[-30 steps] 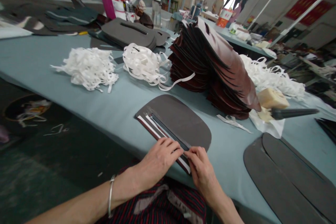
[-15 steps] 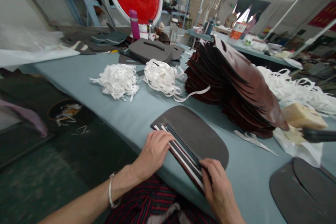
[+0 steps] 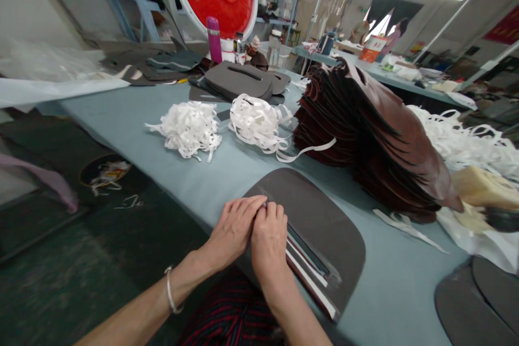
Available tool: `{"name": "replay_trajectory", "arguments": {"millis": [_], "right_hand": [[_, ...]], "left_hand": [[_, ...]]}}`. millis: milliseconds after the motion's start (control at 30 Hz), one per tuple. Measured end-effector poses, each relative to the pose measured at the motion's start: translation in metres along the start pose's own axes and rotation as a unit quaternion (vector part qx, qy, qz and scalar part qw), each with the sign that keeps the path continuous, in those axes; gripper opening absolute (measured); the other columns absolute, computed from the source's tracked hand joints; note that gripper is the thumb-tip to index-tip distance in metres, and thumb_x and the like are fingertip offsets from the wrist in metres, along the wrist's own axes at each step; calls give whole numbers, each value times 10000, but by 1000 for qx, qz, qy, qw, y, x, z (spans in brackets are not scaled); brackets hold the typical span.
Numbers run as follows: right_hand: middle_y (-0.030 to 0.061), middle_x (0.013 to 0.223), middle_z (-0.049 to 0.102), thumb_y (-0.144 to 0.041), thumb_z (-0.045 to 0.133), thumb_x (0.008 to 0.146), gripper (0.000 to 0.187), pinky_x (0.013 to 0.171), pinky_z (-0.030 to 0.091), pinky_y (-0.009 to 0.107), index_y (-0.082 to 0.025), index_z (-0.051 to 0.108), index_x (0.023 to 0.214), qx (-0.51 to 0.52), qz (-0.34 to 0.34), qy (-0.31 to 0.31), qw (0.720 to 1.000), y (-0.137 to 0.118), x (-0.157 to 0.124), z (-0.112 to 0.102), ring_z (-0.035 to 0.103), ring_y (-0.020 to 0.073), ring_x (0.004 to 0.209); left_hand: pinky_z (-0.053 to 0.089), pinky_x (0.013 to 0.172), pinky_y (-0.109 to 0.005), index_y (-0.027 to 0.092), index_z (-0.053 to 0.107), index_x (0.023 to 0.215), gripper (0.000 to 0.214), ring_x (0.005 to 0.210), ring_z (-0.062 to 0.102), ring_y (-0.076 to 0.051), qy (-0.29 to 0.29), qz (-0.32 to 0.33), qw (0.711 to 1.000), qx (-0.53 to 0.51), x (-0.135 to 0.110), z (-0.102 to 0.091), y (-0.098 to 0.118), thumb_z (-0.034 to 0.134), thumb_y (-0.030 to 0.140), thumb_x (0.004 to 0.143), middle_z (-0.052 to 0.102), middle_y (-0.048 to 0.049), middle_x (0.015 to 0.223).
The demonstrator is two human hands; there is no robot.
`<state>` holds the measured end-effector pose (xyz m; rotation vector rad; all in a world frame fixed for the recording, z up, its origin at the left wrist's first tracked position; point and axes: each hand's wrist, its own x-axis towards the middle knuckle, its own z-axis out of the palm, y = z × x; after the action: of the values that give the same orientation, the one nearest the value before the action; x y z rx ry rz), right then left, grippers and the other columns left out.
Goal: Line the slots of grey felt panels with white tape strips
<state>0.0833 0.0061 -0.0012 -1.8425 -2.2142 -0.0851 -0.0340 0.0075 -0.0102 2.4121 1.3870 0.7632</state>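
A dark grey rounded panel point(image 3: 316, 205) lies on the table at its near edge, with a long narrow slot cut in it. Beside the slot run a brown leather strip point(image 3: 310, 281) and white tape strips point(image 3: 306, 260). My left hand point(image 3: 235, 224) is closed at the far-left end of the slot, fingers together and bent over the panel. Pressed up against it, my right hand point(image 3: 270, 232) has its fingers curled down at the same spot. Both sets of fingertips, and the panel's edge beneath them, are mostly hidden.
Two heaps of white tape, the left one point(image 3: 190, 127) and the middle one point(image 3: 259, 121), lie ahead. A tall stack of brown leather pieces point(image 3: 365, 135) leans to the right. More grey panels point(image 3: 478, 303) lie near right; a yellowish block point(image 3: 486, 189) stands behind them.
My right hand has moved left along the slot, from its right end to beside my left hand. The right end of the brown and white strips is now uncovered. The view has shifted slightly.
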Motion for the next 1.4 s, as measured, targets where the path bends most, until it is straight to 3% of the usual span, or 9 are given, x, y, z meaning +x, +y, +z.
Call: {"name": "replay_trajectory", "arguments": {"millis": [200, 333, 600, 733, 933, 1033, 1133, 1200, 1400], "right_hand": [[137, 914, 574, -95, 497, 868, 246, 715, 462, 391, -45, 598, 1088, -12, -13, 26, 999, 2, -15, 2, 487, 251, 836], [131, 899, 569, -71, 492, 855, 210, 706, 461, 394, -60, 622, 1019, -37, -8, 34, 999, 16, -34, -1, 482, 253, 824], [148, 958, 582, -57, 470, 851, 259, 734, 437, 415, -79, 609, 1069, -56, -1, 47, 997, 70, -113, -30, 467, 271, 869], [107, 957, 590, -69, 503, 855, 222, 739, 406, 393, -141, 605, 1038, 13, -3, 26, 1000, 92, -140, -48, 475, 247, 863], [56, 893, 592, -90, 524, 868, 134, 723, 397, 332, -177, 582, 953, 170, 64, 20, 983, 105, -134, -53, 487, 209, 829], [51, 877, 601, -109, 541, 867, 113, 728, 385, 329, -183, 600, 929, 166, 71, 18, 983, 106, -131, -51, 487, 211, 826], [43, 855, 606, -118, 543, 873, 104, 713, 368, 316, -194, 615, 876, 154, 73, 12, 985, 105, -131, -49, 488, 207, 817], [39, 841, 603, -106, 533, 874, 123, 704, 360, 311, -195, 616, 857, 143, 75, 14, 987, 104, -131, -49, 487, 203, 806], [49, 828, 587, -84, 464, 885, 166, 708, 384, 310, -176, 601, 878, 144, 85, 52, 985, 99, -113, -40, 497, 195, 782]], "left_hand": [[346, 983, -400, 219, 478, 1285, 384, 1190, 451, -229, -22, 24, 999, 25, -1, 4, -4, 449, 174, 904, 572, -61, 1271], [363, 956, -408, 234, 511, 1263, 360, 1186, 465, -231, -18, 38, 997, 58, -1, 8, -3, 399, 162, 928, 582, -55, 1277], [364, 953, -403, 245, 520, 1262, 369, 1188, 478, -230, -12, 39, 995, 88, -1, 11, -1, 388, 150, 931, 577, -43, 1300], [356, 955, -400, 259, 521, 1253, 362, 1204, 474, -220, -17, 49, 995, 90, 0, 10, -3, 391, 153, 932, 579, -25, 1299], [355, 960, -422, 240, 526, 1242, 382, 1209, 460, -238, -17, 59, 993, 98, 3, 5, 4, 401, 100, 909, 573, -44, 1291], [348, 987, -435, 211, 542, 1211, 352, 1181, 468, -240, -3, 64, 995, 73, -2, 8, 36, 409, 100, 904, 577, -74, 1238], [365, 994, -415, 196, 527, 1206, 312, 1128, 490, -220, -44, 104, 994, 11, -11, 18, 73, 444, 148, 909, 583, -73, 1169], [386, 979, -412, 196, 533, 1182, 295, 1093, 502, -218, -71, 122, 990, -13, -14, 24, 86, 446, 147, 905, 585, -66, 1132], [420, 939, -420, 176, 548, 1136, 285, 1028, 516, -214, -47, 99, 994, -9, 1, 26, 72, 413, 93, 899, 585, -73, 1058]]}}
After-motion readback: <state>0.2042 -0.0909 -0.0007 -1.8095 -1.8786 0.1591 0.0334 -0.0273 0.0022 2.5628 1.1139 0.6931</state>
